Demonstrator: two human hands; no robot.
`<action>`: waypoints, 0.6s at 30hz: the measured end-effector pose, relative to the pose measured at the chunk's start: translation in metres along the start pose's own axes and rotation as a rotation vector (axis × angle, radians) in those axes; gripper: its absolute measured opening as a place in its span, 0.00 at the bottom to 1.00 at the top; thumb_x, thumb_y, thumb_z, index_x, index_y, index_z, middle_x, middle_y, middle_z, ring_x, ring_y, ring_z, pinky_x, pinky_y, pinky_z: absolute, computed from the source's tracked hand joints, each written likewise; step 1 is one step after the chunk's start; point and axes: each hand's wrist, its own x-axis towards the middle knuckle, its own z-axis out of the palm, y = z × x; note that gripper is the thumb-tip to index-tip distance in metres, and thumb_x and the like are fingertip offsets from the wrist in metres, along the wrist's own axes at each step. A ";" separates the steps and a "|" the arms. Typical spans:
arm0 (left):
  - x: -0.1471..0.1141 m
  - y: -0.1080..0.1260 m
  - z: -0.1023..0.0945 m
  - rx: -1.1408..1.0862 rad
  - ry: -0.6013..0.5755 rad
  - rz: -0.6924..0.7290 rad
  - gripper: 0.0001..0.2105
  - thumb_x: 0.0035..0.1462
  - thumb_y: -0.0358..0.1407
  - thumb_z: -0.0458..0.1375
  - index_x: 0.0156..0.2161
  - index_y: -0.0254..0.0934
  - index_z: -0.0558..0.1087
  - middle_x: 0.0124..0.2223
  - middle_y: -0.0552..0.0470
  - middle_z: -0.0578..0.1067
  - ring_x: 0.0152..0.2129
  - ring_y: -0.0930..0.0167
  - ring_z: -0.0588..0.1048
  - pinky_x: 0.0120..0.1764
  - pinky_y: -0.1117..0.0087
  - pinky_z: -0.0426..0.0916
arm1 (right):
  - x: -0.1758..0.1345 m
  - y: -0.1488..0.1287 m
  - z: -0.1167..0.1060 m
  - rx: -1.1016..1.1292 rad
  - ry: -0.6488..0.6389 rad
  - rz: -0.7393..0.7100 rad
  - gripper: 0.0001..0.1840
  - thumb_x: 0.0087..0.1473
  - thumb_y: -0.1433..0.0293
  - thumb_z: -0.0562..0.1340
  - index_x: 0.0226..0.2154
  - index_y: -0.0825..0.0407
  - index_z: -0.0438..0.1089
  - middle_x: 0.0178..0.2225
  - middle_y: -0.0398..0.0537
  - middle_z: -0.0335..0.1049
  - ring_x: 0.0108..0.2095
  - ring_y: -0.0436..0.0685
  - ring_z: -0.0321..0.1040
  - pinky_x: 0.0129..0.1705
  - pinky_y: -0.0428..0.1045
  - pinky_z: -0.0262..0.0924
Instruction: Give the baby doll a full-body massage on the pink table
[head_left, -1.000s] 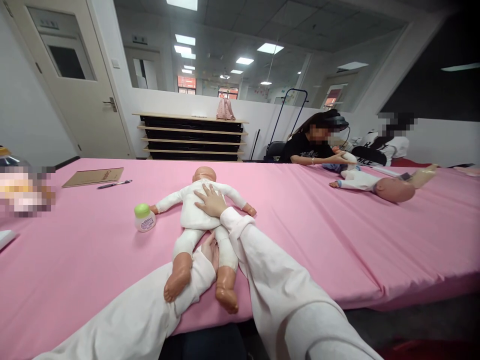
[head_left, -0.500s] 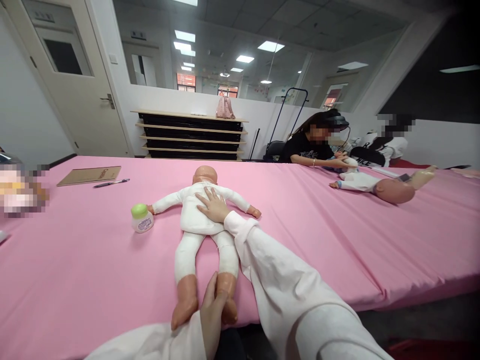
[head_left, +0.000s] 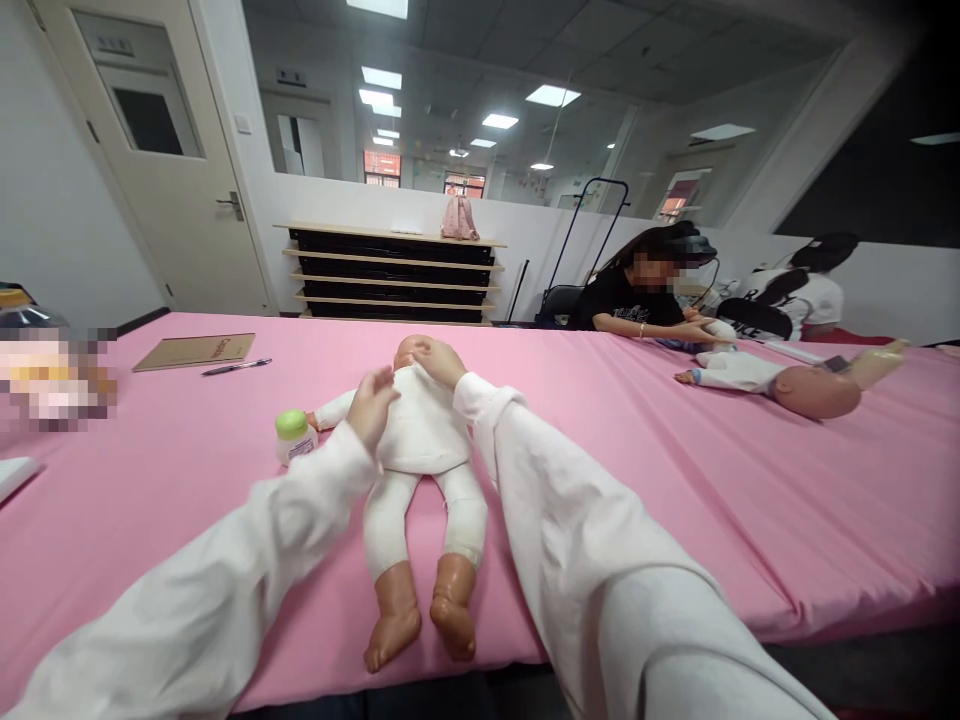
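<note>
Doll [head_left: 425,435] stretches head [head_left: 405,350] away, feet [head_left: 395,632] nearest; left hand [head_left: 373,405] half-curled, right hand [head_left: 441,363] bent, grips unclear.

From where I stand, a notebook [head_left: 196,351] lies at the left of the pink table [head_left: 637,450], a pen [head_left: 237,367] just beside it. A backpack [head_left: 459,218] sits on the shelves [head_left: 394,283] below a wide window [head_left: 480,110], and the door [head_left: 184,240] is closed. Over to the right, a person in black [head_left: 611,303] handles their own doll [head_left: 746,374], a bottle [head_left: 879,365] near its head. Farther back is someone in white [head_left: 825,300].
</note>
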 end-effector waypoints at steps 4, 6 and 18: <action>0.094 -0.033 0.024 0.452 0.048 0.012 0.23 0.50 0.28 0.49 0.54 0.31 0.58 0.56 0.40 0.62 0.53 0.67 0.62 0.53 0.66 0.57 | 0.032 0.012 0.019 0.298 0.165 0.360 0.42 0.46 0.51 0.55 0.59 0.55 0.46 0.56 0.62 0.49 0.51 0.66 0.57 0.51 0.59 0.52; 0.108 -0.051 0.033 0.544 0.018 0.029 0.21 0.49 0.28 0.51 0.51 0.31 0.62 0.53 0.40 0.66 0.52 0.63 0.63 0.54 0.60 0.55 | 0.043 0.017 0.030 0.397 0.174 0.420 0.49 0.41 0.45 0.55 0.60 0.52 0.42 0.57 0.61 0.47 0.53 0.68 0.53 0.51 0.62 0.50; 0.095 -0.090 0.048 1.040 0.110 0.317 0.17 0.54 0.35 0.46 0.46 0.27 0.65 0.43 0.37 0.69 0.42 0.59 0.68 0.45 0.60 0.60 | 0.072 0.034 0.054 0.482 0.254 0.383 0.42 0.32 0.51 0.63 0.52 0.44 0.58 0.52 0.53 0.51 0.50 0.66 0.56 0.52 0.61 0.49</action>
